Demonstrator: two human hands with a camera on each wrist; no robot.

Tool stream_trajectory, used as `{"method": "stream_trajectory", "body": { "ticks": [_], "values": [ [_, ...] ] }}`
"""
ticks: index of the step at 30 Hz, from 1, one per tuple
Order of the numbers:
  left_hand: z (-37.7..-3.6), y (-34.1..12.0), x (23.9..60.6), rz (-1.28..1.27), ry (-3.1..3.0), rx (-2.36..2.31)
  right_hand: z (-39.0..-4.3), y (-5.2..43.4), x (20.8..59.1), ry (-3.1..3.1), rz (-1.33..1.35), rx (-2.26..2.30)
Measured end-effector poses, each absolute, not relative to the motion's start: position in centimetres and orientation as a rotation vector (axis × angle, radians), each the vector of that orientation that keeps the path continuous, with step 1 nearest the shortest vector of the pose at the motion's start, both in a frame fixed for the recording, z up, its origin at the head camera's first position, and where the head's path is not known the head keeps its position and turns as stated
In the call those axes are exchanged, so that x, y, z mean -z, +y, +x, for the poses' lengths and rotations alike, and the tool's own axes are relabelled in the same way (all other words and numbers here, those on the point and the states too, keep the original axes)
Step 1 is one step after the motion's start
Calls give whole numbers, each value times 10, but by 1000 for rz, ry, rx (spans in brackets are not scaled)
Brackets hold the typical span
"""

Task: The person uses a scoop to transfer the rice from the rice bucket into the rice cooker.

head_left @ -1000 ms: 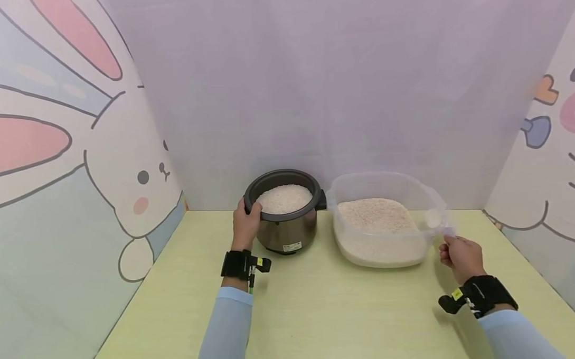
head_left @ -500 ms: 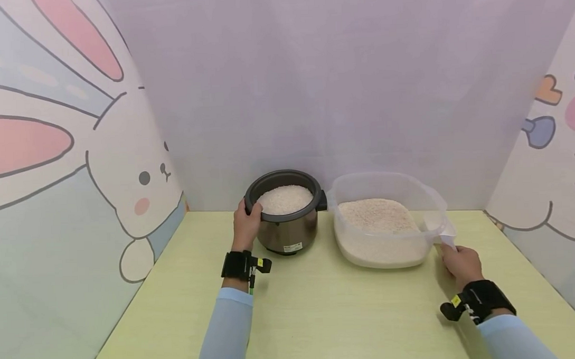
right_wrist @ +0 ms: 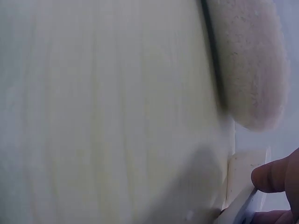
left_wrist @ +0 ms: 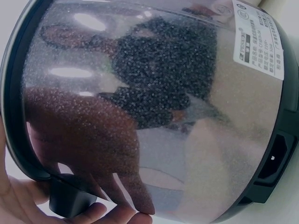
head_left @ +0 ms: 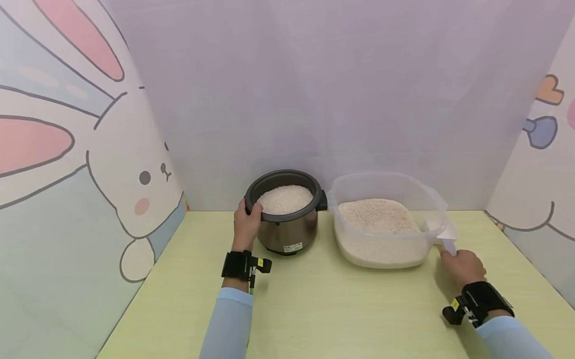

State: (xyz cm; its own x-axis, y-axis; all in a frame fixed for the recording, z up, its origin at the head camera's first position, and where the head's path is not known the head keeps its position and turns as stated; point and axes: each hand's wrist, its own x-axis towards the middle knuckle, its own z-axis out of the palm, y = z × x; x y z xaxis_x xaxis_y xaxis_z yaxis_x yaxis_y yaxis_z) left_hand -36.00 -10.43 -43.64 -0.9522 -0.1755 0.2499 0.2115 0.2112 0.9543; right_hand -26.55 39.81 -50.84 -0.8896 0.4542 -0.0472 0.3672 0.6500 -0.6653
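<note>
A dark brown rice cooker (head_left: 291, 232) with a black rim stands at the back of the table, white rice (head_left: 285, 199) inside it. My left hand (head_left: 246, 226) grips its left side, thumb over the rim. In the left wrist view my fingers curl round the cooker's black side handle (left_wrist: 70, 196). To the right is a clear plastic tub (head_left: 390, 255) with rice (head_left: 379, 214) heaped toward its left. My right hand (head_left: 464, 267) holds a white scoop (head_left: 447, 231) by its handle, beside the tub's right end. In the right wrist view the thumb presses on the scoop (right_wrist: 243, 172).
The pale yellow-green table (head_left: 335, 315) stretches in front of the cooker and tub. A plain lilac backdrop (head_left: 313, 94) rises close behind them. Side panels with a cartoon rabbit (head_left: 129, 153) and another drawn figure (head_left: 530, 192) border the table.
My right hand has moved slightly down toward me, and the scoop has shifted with it, its handle showing more. The left hand and the cooker stay in place.
</note>
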Motion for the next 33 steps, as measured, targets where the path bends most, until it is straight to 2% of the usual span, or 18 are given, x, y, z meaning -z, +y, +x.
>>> {"method": "stream_trajectory", "body": {
  "ticks": [15, 33],
  "values": [
    [-356, -107, 433, -15, -2205, 1782, -259, 387, 502, -2702, -667, -959],
    [-346, -114, 433, -47, -2234, 1879, -226, 341, 481, -2747, -47, -918]
  ]
}}
